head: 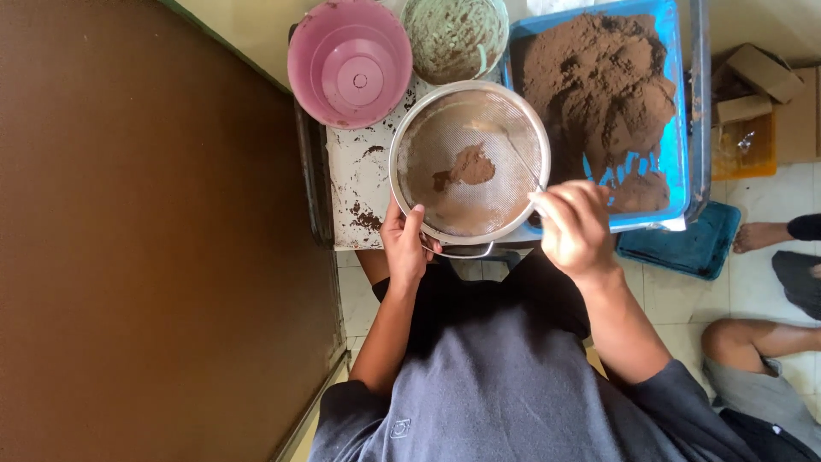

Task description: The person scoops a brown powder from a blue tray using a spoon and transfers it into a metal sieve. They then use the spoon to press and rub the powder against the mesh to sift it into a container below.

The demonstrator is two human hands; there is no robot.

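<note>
A round metal sieve (469, 162) with a small clump of brown powder (470, 167) in its mesh sits over a pot on a white surface (355, 175). My left hand (405, 242) grips the sieve's near-left rim. My right hand (575, 227) is closed on a thin utensil handle (523, 162) that reaches across the mesh toward the powder. A blue tray (680, 120) heaped with brown powder stands just right of the sieve.
A pink plastic bucket (351, 60) and a greenish bowl smeared with powder (455, 36) stand behind the sieve. A brown wall (145, 248) fills the left. Cardboard boxes (757, 94) and another person's legs (761, 342) are at right, with a blue lid (684, 248) on the floor.
</note>
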